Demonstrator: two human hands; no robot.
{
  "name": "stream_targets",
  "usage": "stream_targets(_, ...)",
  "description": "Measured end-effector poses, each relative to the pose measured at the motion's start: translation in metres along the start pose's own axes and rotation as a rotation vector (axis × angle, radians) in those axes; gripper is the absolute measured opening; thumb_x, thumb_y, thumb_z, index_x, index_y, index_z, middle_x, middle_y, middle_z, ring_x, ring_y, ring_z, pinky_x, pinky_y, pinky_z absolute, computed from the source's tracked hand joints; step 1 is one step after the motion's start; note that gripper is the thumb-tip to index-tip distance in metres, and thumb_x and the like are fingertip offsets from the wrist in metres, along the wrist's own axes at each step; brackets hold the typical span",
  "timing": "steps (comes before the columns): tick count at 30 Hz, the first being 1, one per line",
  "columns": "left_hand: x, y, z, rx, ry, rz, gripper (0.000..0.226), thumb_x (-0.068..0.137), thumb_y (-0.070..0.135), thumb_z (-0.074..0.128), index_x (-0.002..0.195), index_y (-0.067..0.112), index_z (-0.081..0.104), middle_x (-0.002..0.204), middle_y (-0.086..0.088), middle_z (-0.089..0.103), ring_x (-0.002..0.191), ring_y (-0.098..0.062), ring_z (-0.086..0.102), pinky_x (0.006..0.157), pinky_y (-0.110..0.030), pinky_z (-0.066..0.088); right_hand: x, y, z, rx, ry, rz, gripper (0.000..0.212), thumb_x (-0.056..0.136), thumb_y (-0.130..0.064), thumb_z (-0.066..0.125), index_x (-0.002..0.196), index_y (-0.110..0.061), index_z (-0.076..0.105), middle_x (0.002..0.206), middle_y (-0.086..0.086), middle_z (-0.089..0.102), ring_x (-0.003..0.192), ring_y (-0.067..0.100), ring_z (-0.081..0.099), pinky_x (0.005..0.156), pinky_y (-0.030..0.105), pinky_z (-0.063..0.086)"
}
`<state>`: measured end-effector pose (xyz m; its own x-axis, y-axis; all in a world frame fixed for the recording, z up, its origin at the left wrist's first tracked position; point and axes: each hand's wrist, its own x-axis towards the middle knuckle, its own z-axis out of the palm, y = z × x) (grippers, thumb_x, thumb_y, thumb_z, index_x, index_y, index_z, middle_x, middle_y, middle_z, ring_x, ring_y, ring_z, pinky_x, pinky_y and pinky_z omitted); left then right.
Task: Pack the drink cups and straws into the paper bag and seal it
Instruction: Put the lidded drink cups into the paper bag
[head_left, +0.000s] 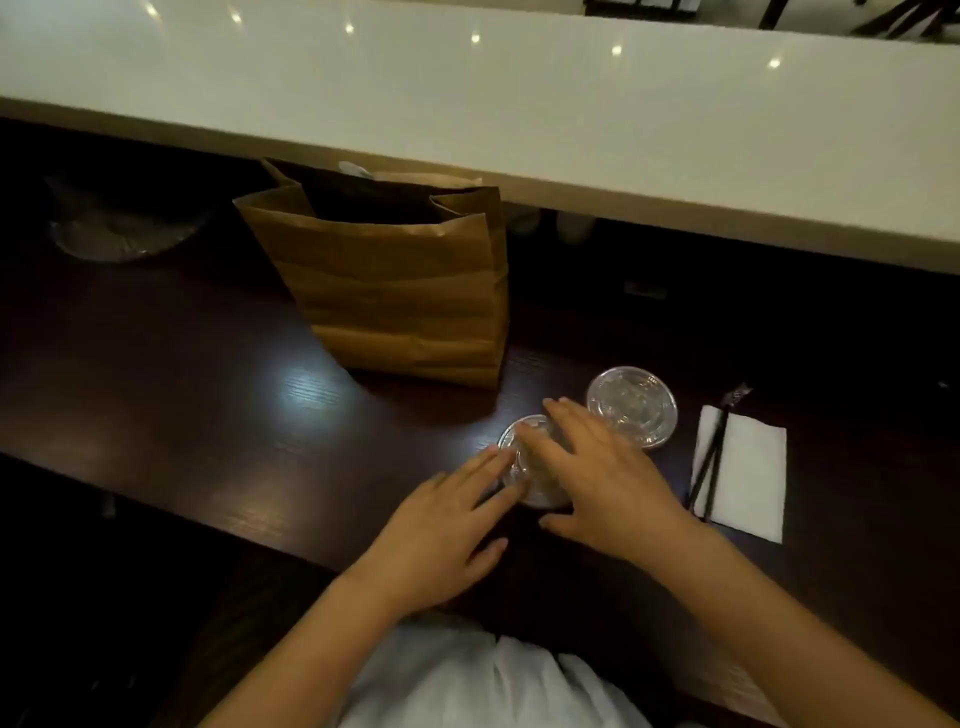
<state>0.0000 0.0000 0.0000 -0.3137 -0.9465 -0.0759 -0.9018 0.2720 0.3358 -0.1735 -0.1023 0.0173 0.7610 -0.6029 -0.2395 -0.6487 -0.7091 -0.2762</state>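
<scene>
A brown paper bag (395, 291) stands open on the dark wooden counter, just behind my hands. Two clear lidded drink cups sit in front of it. The near cup (524, 457) is between my hands: my left hand (441, 530) touches its left side with spread fingers, and my right hand (602, 473) lies over its top and right side. The far cup (634, 402) stands free to the right. Two dark straws (711, 457) lie on a white napkin (748, 473) further right.
A raised white countertop (519, 104) runs across the back, overhanging the bag's top. A glass dish (119, 228) sits at the far left in shadow. The dark counter's front edge (208, 514) runs diagonally below my left hand.
</scene>
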Motion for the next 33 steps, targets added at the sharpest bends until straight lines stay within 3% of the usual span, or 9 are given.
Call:
stream_targets(5, 0.001, -0.008, -0.001, 0.073, 0.011, 0.065, 0.062, 0.08, 0.03, 0.057, 0.138, 0.017, 0.04, 0.149, -0.012, 0.033, 0.137, -0.026, 0.03, 0.094, -0.034, 0.047, 0.019, 0.012, -0.002, -0.054, -0.076, -0.135, 0.091, 0.069, -0.035, 0.073, 0.14, -0.027, 0.018, 0.151, 0.01, 0.018, 0.134, 0.026, 0.022, 0.1, 0.044, 0.04)
stream_targets(10, 0.001, -0.02, -0.002, 0.1, -0.014, 0.126, 0.061, 0.082, 0.032, 0.054, 0.14, 0.02, 0.037, 0.15, -0.011, 0.03, 0.138, -0.024, 0.028, 0.095, -0.033, 0.046, 0.028, 0.016, -0.001, -0.06, -0.123, -0.148, 0.098, 0.065, -0.041, 0.074, 0.14, -0.034, 0.01, 0.148, 0.006, 0.02, 0.127, 0.026, 0.03, 0.095, 0.04, 0.042)
stream_targets(17, 0.008, -0.045, -0.026, 0.083, -0.097, 0.209, 0.06, 0.09, 0.033, 0.045, 0.145, 0.022, 0.023, 0.155, -0.008, 0.014, 0.142, -0.02, 0.014, 0.107, -0.039, 0.034, 0.034, 0.001, -0.009, -0.122, -0.054, -0.083, 0.084, 0.06, -0.045, 0.068, 0.131, -0.032, 0.024, 0.127, 0.001, 0.04, 0.104, 0.021, 0.046, 0.066, 0.027, 0.037)
stream_targets(19, 0.011, -0.053, -0.048, 0.1, -0.026, 0.247, 0.058, 0.091, 0.032, 0.045, 0.144, 0.021, 0.025, 0.154, -0.008, 0.022, 0.141, -0.019, 0.018, 0.108, -0.039, 0.033, 0.034, -0.008, -0.021, -0.126, -0.015, -0.053, 0.086, 0.06, -0.048, 0.068, 0.131, -0.033, 0.022, 0.128, 0.001, 0.039, 0.105, 0.021, 0.046, 0.067, 0.029, 0.042)
stream_targets(22, 0.012, -0.071, -0.094, 0.093, 0.264, 0.274, 0.05, 0.089, 0.025, 0.05, 0.137, 0.015, 0.041, 0.144, -0.009, 0.041, 0.137, -0.018, 0.031, 0.107, -0.038, 0.034, 0.031, -0.022, -0.051, -0.133, 0.071, -0.016, 0.092, 0.061, -0.055, 0.064, 0.137, -0.033, 0.018, 0.134, 0.001, 0.037, 0.111, 0.021, 0.045, 0.075, 0.032, 0.049)
stream_targets(24, 0.015, -0.086, -0.129, 0.095, 0.48, 0.253, 0.046, 0.088, 0.021, 0.051, 0.133, 0.011, 0.046, 0.14, -0.011, 0.046, 0.134, -0.019, 0.035, 0.108, -0.037, 0.033, 0.027, -0.034, -0.078, -0.132, 0.125, 0.001, 0.095, 0.059, -0.062, 0.059, 0.139, -0.036, 0.015, 0.136, -0.003, 0.035, 0.113, 0.017, 0.044, 0.075, 0.027, 0.047)
stream_targets(26, 0.019, -0.1, -0.161, 0.137, 0.569, 0.212, 0.049, 0.087, 0.02, 0.052, 0.134, 0.009, 0.043, 0.139, -0.013, 0.046, 0.132, -0.022, 0.037, 0.107, -0.038, 0.034, 0.024, -0.049, -0.111, -0.142, 0.174, 0.007, 0.094, 0.055, -0.069, 0.051, 0.137, -0.041, 0.014, 0.134, -0.008, 0.037, 0.108, 0.011, 0.046, 0.07, 0.02, 0.043)
stream_targets(29, 0.023, -0.125, -0.195, 0.232, 0.515, 0.116, 0.052, 0.085, 0.025, 0.05, 0.135, 0.01, 0.043, 0.132, -0.012, 0.053, 0.123, -0.024, 0.048, 0.103, -0.04, 0.036, 0.025, -0.073, -0.161, -0.089, 0.26, -0.007, 0.091, 0.052, -0.07, 0.053, 0.134, -0.047, 0.02, 0.127, -0.016, 0.039, 0.098, 0.005, 0.049, 0.067, 0.021, 0.048)
stream_targets(33, 0.02, -0.163, -0.212, 0.334, 0.296, 0.047, 0.053, 0.085, 0.028, 0.058, 0.134, 0.014, 0.045, 0.12, -0.008, 0.063, 0.114, -0.023, 0.057, 0.107, -0.047, 0.03, 0.049, -0.098, -0.211, 0.093, 0.35, -0.068, 0.089, 0.052, -0.069, 0.063, 0.131, -0.053, 0.024, 0.119, -0.022, 0.041, 0.099, 0.002, 0.048, 0.073, 0.018, 0.047)
